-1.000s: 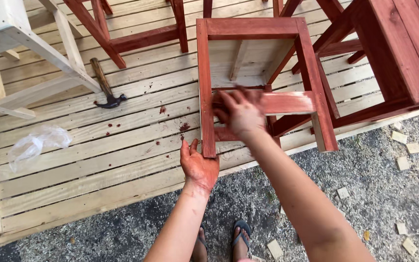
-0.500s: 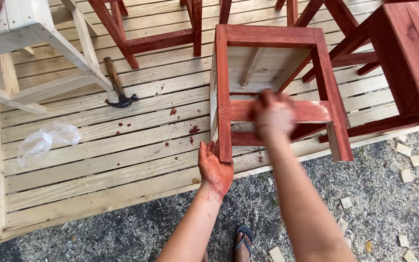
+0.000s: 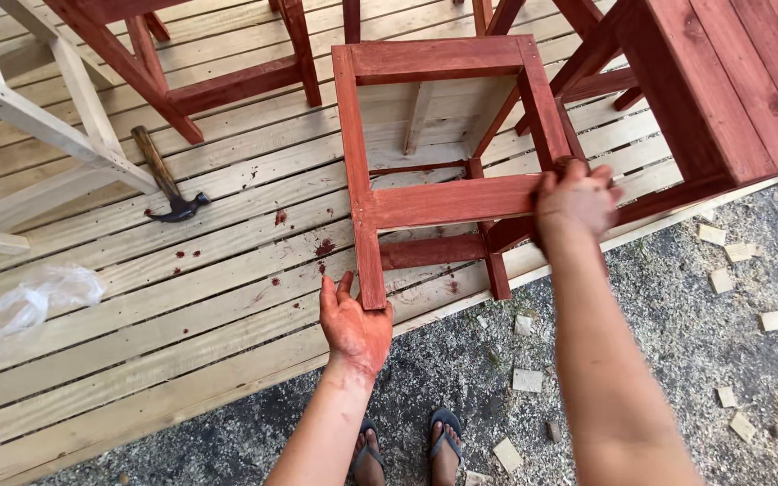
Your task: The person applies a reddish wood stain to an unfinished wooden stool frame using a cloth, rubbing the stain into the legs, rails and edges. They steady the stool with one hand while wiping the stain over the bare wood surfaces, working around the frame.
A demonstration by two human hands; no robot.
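A red-stained wooden stool (image 3: pixel 443 202) lies on its side on a pale plank deck (image 3: pixel 182 360). My left hand (image 3: pixel 353 328), smeared with red stain, rests flat with its fingers apart at the foot of the stool's near left leg and touches it. My right hand (image 3: pixel 574 202) is closed over the right end of the near crossbar, where the bar meets the right leg. Whether it holds anything inside the fingers is hidden.
A hammer (image 3: pixel 162 180) lies on the deck to the left, and a crumpled plastic bag (image 3: pixel 38 301) nearer me. An unstained wooden frame (image 3: pixel 65 117) stands far left, a red table (image 3: pixel 731 81) at right. Small wood offcuts (image 3: pixel 527 380) lie on the gravel by my sandalled feet (image 3: pixel 407 445).
My right hand has slid along the crossbar from its left part to its right end. My left hand has stayed at the foot of the left leg.
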